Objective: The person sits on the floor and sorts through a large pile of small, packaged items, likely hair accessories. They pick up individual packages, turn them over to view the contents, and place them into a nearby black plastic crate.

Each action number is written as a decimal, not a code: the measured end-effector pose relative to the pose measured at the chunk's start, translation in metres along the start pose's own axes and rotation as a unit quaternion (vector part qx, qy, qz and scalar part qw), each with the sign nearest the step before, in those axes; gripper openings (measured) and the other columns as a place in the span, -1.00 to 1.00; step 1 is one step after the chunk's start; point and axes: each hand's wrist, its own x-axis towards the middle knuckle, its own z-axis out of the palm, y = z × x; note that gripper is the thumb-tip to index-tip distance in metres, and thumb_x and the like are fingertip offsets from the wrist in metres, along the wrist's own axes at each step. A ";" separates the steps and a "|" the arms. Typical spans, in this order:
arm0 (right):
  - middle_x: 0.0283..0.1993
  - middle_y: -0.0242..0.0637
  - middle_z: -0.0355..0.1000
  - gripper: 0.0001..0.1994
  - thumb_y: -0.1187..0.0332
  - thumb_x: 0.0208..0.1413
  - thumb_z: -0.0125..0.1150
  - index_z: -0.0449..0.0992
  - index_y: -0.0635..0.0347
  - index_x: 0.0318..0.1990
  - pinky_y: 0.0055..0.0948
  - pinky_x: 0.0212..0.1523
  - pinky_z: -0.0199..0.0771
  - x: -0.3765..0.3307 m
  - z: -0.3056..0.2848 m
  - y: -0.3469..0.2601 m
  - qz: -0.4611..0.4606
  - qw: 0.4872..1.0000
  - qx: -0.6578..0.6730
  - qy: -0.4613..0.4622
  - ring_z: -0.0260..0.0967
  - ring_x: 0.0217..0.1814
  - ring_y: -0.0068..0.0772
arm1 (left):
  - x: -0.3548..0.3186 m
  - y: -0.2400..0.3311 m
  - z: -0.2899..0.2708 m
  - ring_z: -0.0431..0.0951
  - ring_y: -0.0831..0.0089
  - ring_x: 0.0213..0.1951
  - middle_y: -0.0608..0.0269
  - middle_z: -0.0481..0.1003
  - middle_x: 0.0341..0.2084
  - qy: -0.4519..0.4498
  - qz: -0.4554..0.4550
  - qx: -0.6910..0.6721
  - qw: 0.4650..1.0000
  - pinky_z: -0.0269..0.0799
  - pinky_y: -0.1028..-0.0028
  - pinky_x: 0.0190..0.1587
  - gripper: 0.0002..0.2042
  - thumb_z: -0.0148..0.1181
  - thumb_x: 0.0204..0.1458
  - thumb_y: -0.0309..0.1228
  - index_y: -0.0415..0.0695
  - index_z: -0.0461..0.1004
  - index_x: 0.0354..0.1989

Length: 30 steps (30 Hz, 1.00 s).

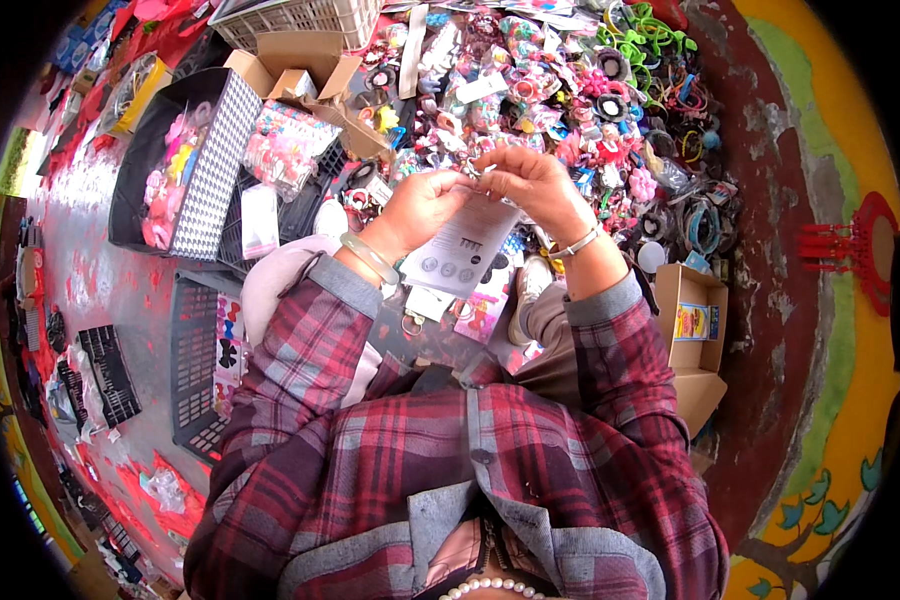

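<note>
Both my hands meet in front of me over a white-grey printed card (458, 250), which hangs tilted below my fingers. My left hand (418, 208) is closed, its thumb and fingers pinching the card near its top edge. Beside it, my right hand (542, 188) is closed in a pinch at the card's top. A small whitish, shiny bit shows between the fingertips, too small to name. Beyond the hands spreads a large heap of hair accessories (530, 90), many in clear bags. More small cards and a pink packet (482, 312) lie below the held card.
Left of me stand a houndstooth box (208, 190) with pink and yellow items, a dark plastic basket (192, 350), and an open cardboard box (305, 58). Green headbands (650, 45) lie far right. Another open carton (692, 310) sits by my right arm, near the painted wall (830, 400).
</note>
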 end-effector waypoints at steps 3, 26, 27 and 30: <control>-0.43 -0.39 0.44 -0.86 0.44 -0.03 0.16 0.48 0.28 -0.30 -0.62 -0.38 0.36 0.000 -0.005 -0.001 -0.035 0.996 -0.009 0.085 0.34 -0.45 -0.60 | 0.001 0.000 -0.008 0.45 0.62 -0.29 0.29 0.48 -0.34 0.039 -0.073 -0.071 0.994 0.37 0.59 -0.18 -0.79 -0.06 0.07 -0.51 -0.25 0.43 -0.16; -0.44 -0.28 0.36 -0.92 0.45 -0.19 0.17 0.43 0.18 -0.47 -0.32 -0.28 0.30 -0.011 0.030 0.001 -0.318 0.766 -0.536 0.159 0.31 -0.36 -0.23 | -0.003 0.017 -0.010 0.40 0.65 -0.30 0.35 0.48 -0.35 0.081 -0.049 -0.125 0.988 0.32 0.63 -0.21 -0.83 0.04 0.03 -0.47 -0.24 0.48 -0.24; -0.44 -0.28 0.35 -0.92 0.45 -0.18 0.15 0.42 0.18 -0.46 -0.32 -0.29 0.30 -0.011 0.029 0.003 -0.324 0.760 -0.541 0.157 0.31 -0.36 -0.23 | -0.003 0.017 -0.010 0.40 0.65 -0.30 0.35 0.48 -0.35 0.081 -0.047 -0.116 0.989 0.31 0.63 -0.20 -0.83 0.04 0.03 -0.46 -0.24 0.48 -0.24; -0.45 -0.27 0.31 -0.96 0.44 -0.15 0.08 0.37 0.15 -0.48 -0.31 -0.30 0.29 -0.009 0.029 0.009 -0.316 0.748 -0.565 0.150 0.30 -0.35 -0.22 | -0.002 0.017 -0.009 0.40 0.65 -0.29 0.35 0.48 -0.35 0.084 -0.038 -0.088 0.992 0.30 0.63 -0.19 -0.83 0.05 0.02 -0.46 -0.24 0.48 -0.24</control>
